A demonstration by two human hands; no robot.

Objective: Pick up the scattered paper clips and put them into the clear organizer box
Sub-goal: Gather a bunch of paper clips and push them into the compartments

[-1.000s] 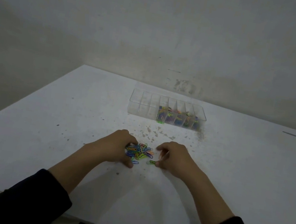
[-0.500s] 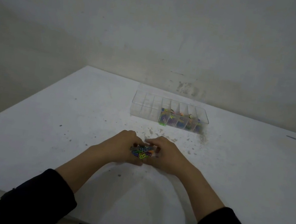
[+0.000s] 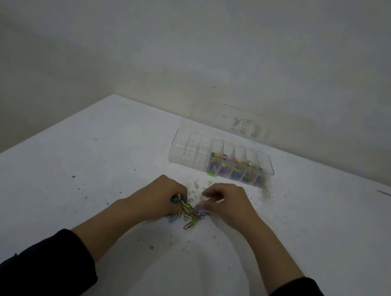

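At the bottom of the frame your two forearms are reaching in from the lower left and lower right, each in a dark sleeve [image 3: 47,267] pushed back from the wrist. Just below the middle of the frame your left hand [image 3: 155,199] is curling its fingers closed around a bunch of the paper clips [image 3: 189,214], while your right hand [image 3: 228,203] is pinching its thumb and fingertips together at the right edge of the same heap; whether a clip is actually caught in that pinch is too blurred to tell. The clips are lying in one tangled pile between your two hands, in blue, green, yellow, orange and purple, too knotted to count, with a few loose ones trailing at the near side. The white table [image 3: 73,154] under them is showing dark specks and scuffs, thickest between your hands and the box. Further up, right of centre, one clear organizer box [image 3: 221,161] is sitting open, divided into about eight narrow compartments; the right five are holding coloured clips and the left three are looking bare. One green clip [image 3: 211,174] is lying on the table against the box's near wall. Behind the table a plain grey-white wall [image 3: 205,47] is filling the upper half, stained near the table's far edge. No readable writing is showing anywhere.
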